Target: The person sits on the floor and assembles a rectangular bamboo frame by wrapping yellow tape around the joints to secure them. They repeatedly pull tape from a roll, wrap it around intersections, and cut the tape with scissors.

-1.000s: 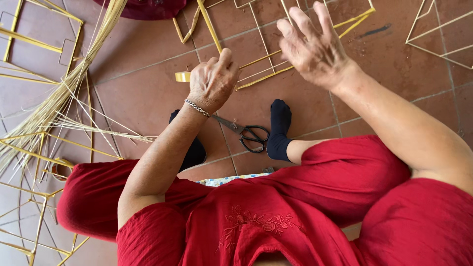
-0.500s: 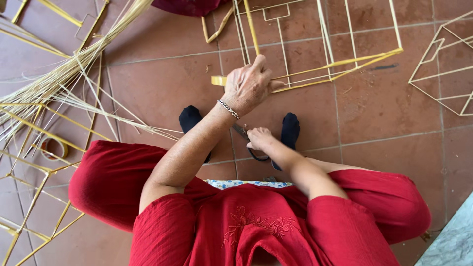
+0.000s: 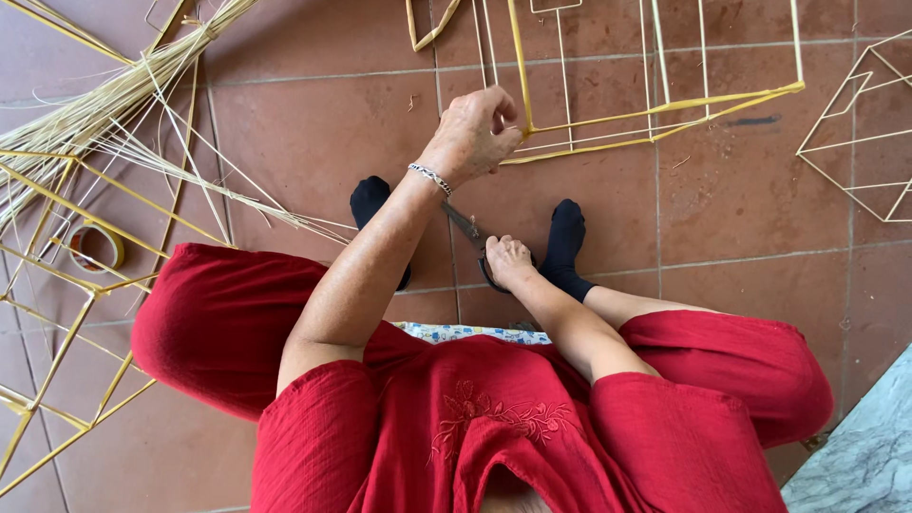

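Down low, left hand (image 3: 472,136) pinching yellow stick frame (image 3: 655,109), right hand (image 3: 508,261) closed on scissors (image 3: 465,226)

A loose bundle of pale straw (image 3: 90,119) fans over the terracotta tile floor (image 3: 313,123) at the left, a tape roll (image 3: 93,245) just beside it, another wire frame (image 3: 860,142) lying far right.

The left hand (image 3: 472,136) rests on the near corner of the stick frame (image 3: 655,104), which lies on the floor (image 3: 313,123) ahead. The right hand (image 3: 508,261) sits on the scissors (image 3: 470,233) between the feet. A tape roll (image 3: 95,245) lies far left, beside the loose strips (image 3: 85,123).
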